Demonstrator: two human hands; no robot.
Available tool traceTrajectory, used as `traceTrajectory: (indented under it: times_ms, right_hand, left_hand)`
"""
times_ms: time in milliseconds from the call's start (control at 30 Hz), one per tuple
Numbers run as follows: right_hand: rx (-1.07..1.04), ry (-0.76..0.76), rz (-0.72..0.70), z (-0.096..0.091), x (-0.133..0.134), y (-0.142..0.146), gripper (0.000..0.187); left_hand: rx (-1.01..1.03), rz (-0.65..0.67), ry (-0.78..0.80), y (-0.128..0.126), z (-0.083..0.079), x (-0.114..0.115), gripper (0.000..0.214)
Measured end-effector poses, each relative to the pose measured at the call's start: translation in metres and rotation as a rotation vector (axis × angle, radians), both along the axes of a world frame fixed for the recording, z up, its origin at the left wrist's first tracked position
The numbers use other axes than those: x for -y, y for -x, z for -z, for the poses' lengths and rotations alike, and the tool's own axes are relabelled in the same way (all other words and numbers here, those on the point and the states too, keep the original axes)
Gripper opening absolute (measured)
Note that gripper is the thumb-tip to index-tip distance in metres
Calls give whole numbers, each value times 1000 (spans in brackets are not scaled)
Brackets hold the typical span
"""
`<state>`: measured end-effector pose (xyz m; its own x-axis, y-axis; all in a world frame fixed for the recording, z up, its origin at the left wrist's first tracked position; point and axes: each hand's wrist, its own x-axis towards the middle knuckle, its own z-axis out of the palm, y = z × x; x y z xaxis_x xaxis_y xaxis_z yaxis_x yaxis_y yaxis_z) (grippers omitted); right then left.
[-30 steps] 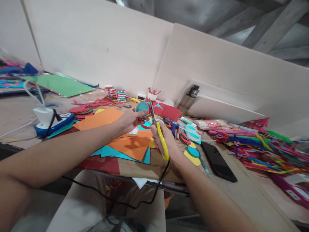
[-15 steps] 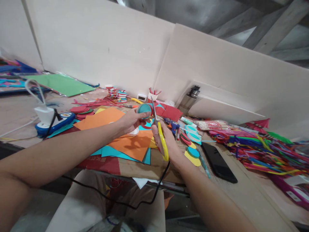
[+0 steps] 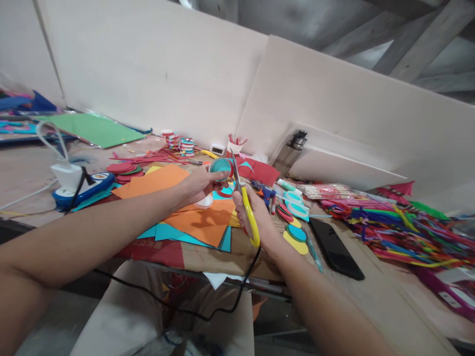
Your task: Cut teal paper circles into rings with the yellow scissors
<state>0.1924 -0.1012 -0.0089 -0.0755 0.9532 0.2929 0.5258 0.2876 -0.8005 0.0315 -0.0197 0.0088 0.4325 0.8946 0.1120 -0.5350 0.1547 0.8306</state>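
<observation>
Two bare hands: raised close together over a worktable (image 3: 22, 170) strewn with coloured paper.
Left hand (image 3: 203, 184): fingers pinching a round turquoise piece with a pale rim (image 3: 218, 166), thumb across its face.
Right hand (image 3: 257, 213): fingers wrapped around metal scissors with yellow plastic handles (image 3: 250, 215), blades pointing up and away.
Turquoise piece: in the left fingers, just left of the blades; whether they touch it, I cannot tell.
Beneath: flat orange paper sheets (image 3: 208, 227) overlapping turquoise paper sheets (image 3: 181, 235).
Right side: a black smartphone (image 3: 337, 248), then a heap of multicoloured fuzzy stems (image 3: 386, 230).
Left side: a blue-and-white power strip (image 3: 81, 194).
</observation>
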Motion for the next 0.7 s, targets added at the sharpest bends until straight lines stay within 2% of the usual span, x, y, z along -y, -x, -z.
traceTrajectory:
  times_ms: [333,567,700]
  right_hand:
    - [51,-42,-18,-4,3,3,40]
    - [108,-120,-22,-8,4,4,34]
    - [103,-75,-19,-6,2,2,33]
  left_hand:
    - [16,-27,-11,0,1,0,33]
    - [-23,37,-93,1,7,-2,29]
    - [-34,44,-114,1,7,-2,28]
